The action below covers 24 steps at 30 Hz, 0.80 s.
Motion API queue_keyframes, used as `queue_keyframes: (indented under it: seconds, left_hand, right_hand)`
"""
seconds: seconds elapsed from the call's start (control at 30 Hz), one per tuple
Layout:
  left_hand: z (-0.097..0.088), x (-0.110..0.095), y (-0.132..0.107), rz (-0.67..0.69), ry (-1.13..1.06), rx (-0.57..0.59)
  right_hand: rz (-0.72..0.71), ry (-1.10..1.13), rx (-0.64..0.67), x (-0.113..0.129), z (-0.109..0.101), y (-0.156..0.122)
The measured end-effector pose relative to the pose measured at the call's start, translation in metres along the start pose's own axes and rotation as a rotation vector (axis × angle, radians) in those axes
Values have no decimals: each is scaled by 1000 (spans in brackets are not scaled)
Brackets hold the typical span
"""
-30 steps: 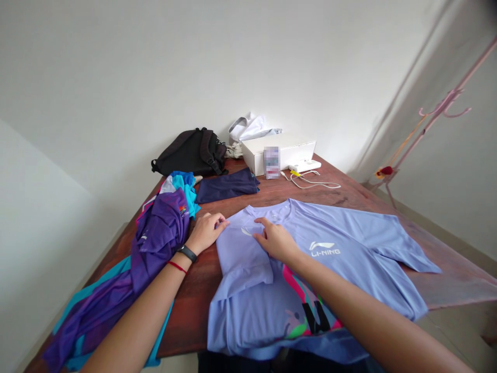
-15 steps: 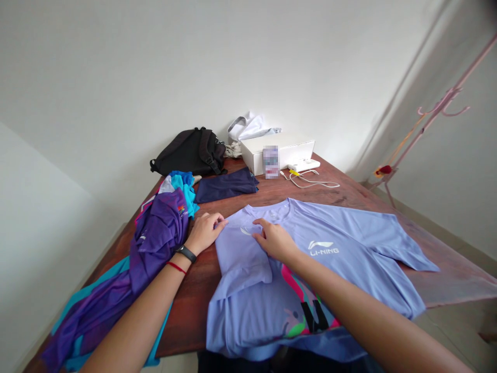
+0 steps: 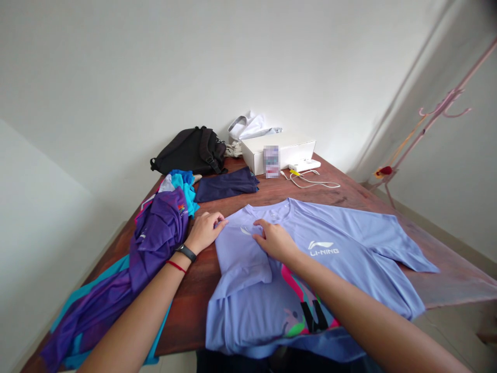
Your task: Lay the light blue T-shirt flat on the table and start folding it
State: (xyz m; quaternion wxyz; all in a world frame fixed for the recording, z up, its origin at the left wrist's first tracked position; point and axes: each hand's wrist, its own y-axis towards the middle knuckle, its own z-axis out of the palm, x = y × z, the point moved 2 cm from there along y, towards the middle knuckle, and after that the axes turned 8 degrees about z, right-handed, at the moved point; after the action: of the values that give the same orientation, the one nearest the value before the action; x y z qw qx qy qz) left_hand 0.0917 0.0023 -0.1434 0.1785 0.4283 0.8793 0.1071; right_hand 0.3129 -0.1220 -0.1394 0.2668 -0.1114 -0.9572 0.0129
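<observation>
far left, a teal jersey lies under a bunched purple jersey, both smooth synthetic knit, heaped in soft folds on the dark reddish wood bench. beyond them sits a black backpack with padded straps, and a flat navy cloth lies just past the heap. the left hand sits on the bench beside the purple jersey, with a black wristband and a thin red string at the wrist. its grip is loose and curled, the fingertips at the edge of a lavender t-shirt, and i cannot tell whether they pinch any cloth. the shirt lies flat in the middle of the bench, front up, the part nearest the left hand folded over into a doubled panel, with a white li-ning logo on the chest and a pink, green and black print near the hem. the right hand lies on the shirt by the fold, released, its fingers spread. an open, flat touch like this seems to suit thin, smooth knit, easing out a crease without dragging the layer beneath. farther right stand a white box and a looped white cable, and a pink hook rack leans by the wall.
</observation>
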Motion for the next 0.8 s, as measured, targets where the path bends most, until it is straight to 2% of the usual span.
queue_keyframes:
  seconds: [0.8]
  left_hand:
    - [-2,-3,0,2,6,4]
  right_hand:
    - [-2,-35,13,2,-1,-1]
